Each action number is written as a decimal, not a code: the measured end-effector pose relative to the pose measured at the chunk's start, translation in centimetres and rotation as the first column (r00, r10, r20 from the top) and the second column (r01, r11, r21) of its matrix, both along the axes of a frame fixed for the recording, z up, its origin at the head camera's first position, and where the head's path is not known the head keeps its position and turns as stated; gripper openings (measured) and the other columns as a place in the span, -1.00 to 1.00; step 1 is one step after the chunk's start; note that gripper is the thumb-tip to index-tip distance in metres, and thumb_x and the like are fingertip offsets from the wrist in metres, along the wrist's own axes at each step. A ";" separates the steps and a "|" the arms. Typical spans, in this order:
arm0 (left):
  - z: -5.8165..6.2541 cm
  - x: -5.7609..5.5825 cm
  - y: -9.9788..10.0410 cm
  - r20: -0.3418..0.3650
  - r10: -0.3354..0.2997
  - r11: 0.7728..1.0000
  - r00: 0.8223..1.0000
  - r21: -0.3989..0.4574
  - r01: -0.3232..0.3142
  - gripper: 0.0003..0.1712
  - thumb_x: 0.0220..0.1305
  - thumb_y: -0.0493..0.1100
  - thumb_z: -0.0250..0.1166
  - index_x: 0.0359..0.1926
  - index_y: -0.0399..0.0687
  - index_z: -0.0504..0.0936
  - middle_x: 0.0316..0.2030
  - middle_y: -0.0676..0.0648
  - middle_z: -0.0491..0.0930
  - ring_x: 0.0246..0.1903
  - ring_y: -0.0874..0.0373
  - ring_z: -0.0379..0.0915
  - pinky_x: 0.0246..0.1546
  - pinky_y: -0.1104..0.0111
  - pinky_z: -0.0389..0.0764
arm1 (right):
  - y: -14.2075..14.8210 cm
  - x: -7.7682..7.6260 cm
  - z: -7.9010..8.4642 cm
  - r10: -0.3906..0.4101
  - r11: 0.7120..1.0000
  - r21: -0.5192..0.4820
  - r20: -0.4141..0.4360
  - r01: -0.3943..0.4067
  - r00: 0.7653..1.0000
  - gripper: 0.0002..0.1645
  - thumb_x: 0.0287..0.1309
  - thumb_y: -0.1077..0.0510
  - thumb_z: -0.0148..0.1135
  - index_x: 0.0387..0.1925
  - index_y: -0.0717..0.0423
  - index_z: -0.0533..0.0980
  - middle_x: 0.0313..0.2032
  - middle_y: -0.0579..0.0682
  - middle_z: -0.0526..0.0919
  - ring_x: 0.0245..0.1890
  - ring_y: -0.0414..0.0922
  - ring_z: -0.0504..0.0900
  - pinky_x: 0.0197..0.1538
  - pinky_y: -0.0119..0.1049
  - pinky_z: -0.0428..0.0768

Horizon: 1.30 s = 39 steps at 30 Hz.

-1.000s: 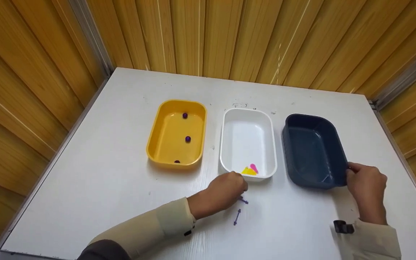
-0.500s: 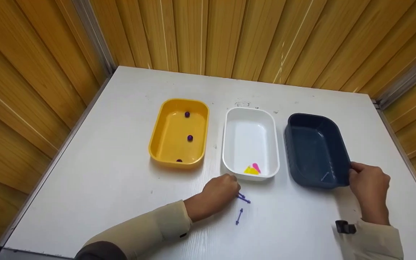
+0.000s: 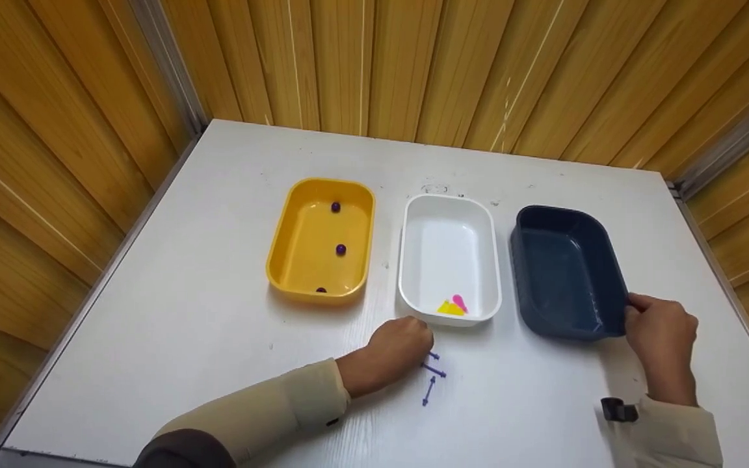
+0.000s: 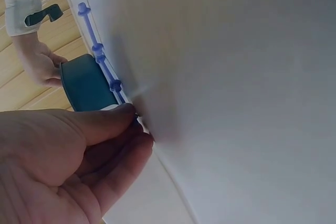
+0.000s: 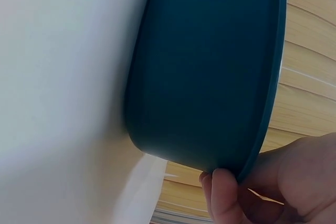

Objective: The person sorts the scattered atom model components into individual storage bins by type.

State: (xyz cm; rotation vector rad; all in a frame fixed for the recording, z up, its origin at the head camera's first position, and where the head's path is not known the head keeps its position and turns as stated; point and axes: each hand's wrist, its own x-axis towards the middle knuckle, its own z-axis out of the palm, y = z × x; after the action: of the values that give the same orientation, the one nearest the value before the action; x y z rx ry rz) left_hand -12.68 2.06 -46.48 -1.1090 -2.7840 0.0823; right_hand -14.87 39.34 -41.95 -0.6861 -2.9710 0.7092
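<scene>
Purple sticks: lying near white tray
Left hand: pinching one by an end
Right hand: clamped on navy tray rim

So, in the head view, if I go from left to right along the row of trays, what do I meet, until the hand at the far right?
Yellow tray → white tray → dark blue tray → right hand, which holds this last tray by its near right corner.
</scene>
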 end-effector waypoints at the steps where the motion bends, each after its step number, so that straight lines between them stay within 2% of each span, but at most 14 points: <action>1: 0.0 0.0 0.0 0.002 0.000 1.000 1.000 -0.004 0.000 -0.86 0.22 -0.23 0.27 -0.24 -0.02 0.74 -0.50 0.03 0.67 -0.57 0.27 0.48 -0.57 0.51 0.58 | 0.0 0.0 0.0 0.002 1.000 0.002 -0.002 -0.002 1.000 -0.55 0.34 0.21 -0.03 0.19 0.32 0.41 0.09 0.40 0.50 0.07 0.37 0.52 -0.10 0.10 0.54; 5: 0.0 0.0 0.1 0.007 0.002 1.000 1.000 -0.007 -0.002 -0.86 0.22 -0.23 0.28 -0.24 -0.01 0.74 -0.49 0.03 0.68 -0.57 0.27 0.48 -0.54 0.51 0.59 | 0.0 0.0 -0.1 0.002 1.000 -0.004 0.002 -0.002 1.000 -0.55 0.34 0.21 -0.03 0.20 0.32 0.41 0.10 0.41 0.49 0.08 0.37 0.52 -0.08 0.10 0.55; 12: 0.5 0.1 0.1 -0.024 0.012 1.000 1.000 -0.009 -0.012 -0.87 0.17 -0.27 0.27 -0.35 0.00 0.75 -0.55 0.04 0.65 -0.61 0.28 0.45 -0.63 0.48 0.57 | 0.1 0.1 -0.5 0.003 1.000 0.022 -0.035 -0.003 0.999 -0.58 0.31 0.22 0.01 0.14 0.32 0.46 0.04 0.39 0.53 0.05 0.36 0.53 -0.19 0.05 0.52; 20: 2.4 -0.2 0.7 -0.013 -0.040 0.998 0.999 0.055 0.041 -0.86 0.18 -0.29 0.25 -0.33 -0.02 0.72 -0.55 0.05 0.65 -0.62 0.28 0.45 -0.65 0.53 0.51 | 0.2 0.1 -0.4 0.001 1.000 0.005 -0.022 0.000 1.000 -0.57 0.31 0.21 0.00 0.15 0.31 0.45 0.05 0.38 0.53 0.04 0.33 0.56 -0.22 -0.03 0.53; 23: 3.3 -0.4 1.3 -0.017 -0.063 0.995 0.998 0.073 0.064 -0.86 0.21 -0.28 0.23 -0.34 -0.02 0.72 -0.55 0.06 0.65 -0.62 0.29 0.43 -0.65 0.53 0.50 | 0.2 0.1 -0.3 0.003 1.000 0.005 -0.022 -0.003 1.000 -0.57 0.31 0.21 0.00 0.15 0.31 0.45 0.06 0.39 0.53 0.04 0.34 0.55 -0.22 -0.02 0.54; 27: 4.1 -0.8 2.5 -0.088 -0.080 0.992 0.993 0.095 0.088 -0.83 0.21 -0.30 0.21 -0.40 -0.01 0.71 -0.57 0.07 0.63 -0.60 0.31 0.45 -0.65 0.51 0.52 | 0.1 0.0 -0.2 -0.002 1.000 -0.003 -0.009 0.002 1.000 -0.56 0.32 0.21 -0.01 0.17 0.31 0.44 0.08 0.40 0.51 0.05 0.34 0.54 -0.19 0.00 0.55; 30: 4.7 -1.0 3.3 -0.111 -0.092 0.990 0.990 0.093 0.103 -0.83 0.20 -0.31 0.21 -0.41 0.01 0.70 -0.55 0.08 0.63 -0.57 0.32 0.48 -0.64 0.51 0.54 | 0.0 0.0 -0.2 -0.012 1.000 -0.020 0.008 0.013 1.000 -0.55 0.33 0.21 -0.02 0.19 0.31 0.42 0.09 0.40 0.50 0.06 0.34 0.55 -0.18 -0.01 0.56; 35: 5.8 -1.3 4.9 -0.105 -0.125 0.986 0.987 0.094 0.135 -0.79 0.18 -0.33 0.23 -0.35 0.05 0.74 -0.48 0.10 0.69 -0.50 0.34 0.55 -0.59 0.52 0.56 | 0.0 0.0 -0.1 -0.014 1.000 -0.023 0.013 0.014 1.000 -0.55 0.34 0.20 -0.02 0.20 0.30 0.41 0.09 0.40 0.50 0.05 0.34 0.55 -0.18 -0.02 0.56; 39: 6.2 -2.1 6.3 -0.102 -0.126 0.985 0.987 0.107 0.137 -0.75 0.18 -0.33 0.22 -0.36 0.11 0.75 -0.46 0.12 0.69 -0.47 0.33 0.58 -0.57 0.51 0.57 | 0.1 0.0 -0.1 0.006 1.000 0.011 -0.011 -0.006 1.000 -0.56 0.32 0.22 -0.01 0.17 0.32 0.43 0.07 0.41 0.50 0.05 0.37 0.53 -0.22 0.00 0.54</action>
State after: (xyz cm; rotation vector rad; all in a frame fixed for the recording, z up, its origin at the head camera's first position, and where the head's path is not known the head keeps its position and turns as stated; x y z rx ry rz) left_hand -14.73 8.39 -40.30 -1.2232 -2.5902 -0.0370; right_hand -14.88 39.44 -42.03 -0.6703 -2.9665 0.6936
